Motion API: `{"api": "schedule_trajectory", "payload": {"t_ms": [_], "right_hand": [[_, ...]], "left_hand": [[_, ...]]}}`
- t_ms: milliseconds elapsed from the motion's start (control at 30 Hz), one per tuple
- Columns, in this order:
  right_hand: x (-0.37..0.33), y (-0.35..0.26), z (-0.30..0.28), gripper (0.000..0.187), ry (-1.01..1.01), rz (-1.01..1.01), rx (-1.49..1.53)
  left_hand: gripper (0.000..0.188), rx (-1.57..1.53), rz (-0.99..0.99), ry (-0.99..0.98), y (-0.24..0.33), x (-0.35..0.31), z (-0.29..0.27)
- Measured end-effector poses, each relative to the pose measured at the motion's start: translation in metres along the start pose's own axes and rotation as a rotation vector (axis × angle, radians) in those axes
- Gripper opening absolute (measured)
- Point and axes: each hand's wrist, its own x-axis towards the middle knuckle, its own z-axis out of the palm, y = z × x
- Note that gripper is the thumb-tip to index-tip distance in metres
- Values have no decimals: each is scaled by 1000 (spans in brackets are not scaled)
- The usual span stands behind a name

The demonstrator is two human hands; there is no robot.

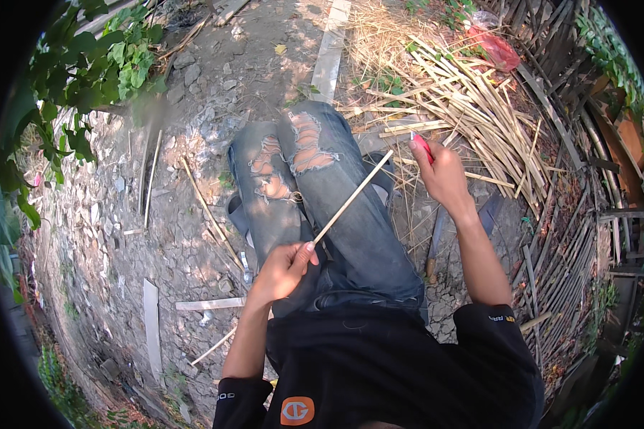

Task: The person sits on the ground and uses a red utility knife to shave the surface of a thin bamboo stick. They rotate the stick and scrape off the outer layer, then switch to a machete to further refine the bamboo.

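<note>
Over my lap, my left hand [285,270] is closed round the lower end of a thin bamboo stick [353,197]. The stick slants up to the right across my jeans [330,154], its far end free. To the right of my knees, my right hand [445,176] is closed on a small red-handled tool [422,148]. A pale tip shows by the thumb; most of the tool is hidden in the fist, so its exact kind is unclear. The tool and the stick's far end are apart.
A heap of split bamboo sticks [472,107] lies at the far right, near a red plastic bag [495,50]. A large blade with a wooden handle [431,266] rests beside my right thigh. Flat strips [152,322] and loose sticks lie left; leafy branches [86,64] overhang.
</note>
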Motion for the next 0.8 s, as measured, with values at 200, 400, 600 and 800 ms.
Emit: {"api": "schedule_trajectory", "payload": {"t_ms": [200, 400, 600, 800], "right_hand": [[-1, -64, 18, 53, -94, -203, -170], [10, -71, 23, 51, -71, -292, -237], [8, -71, 27, 47, -39, -375, -277], [8, -72, 27, 46, -51, -388, -285]], "left_hand": [[40, 146, 132, 167, 24, 21, 21], [41, 139, 130, 224, 30, 31, 30], [41, 127, 119, 202, 32, 31, 29], [41, 123, 108, 202, 35, 29, 29]]}}
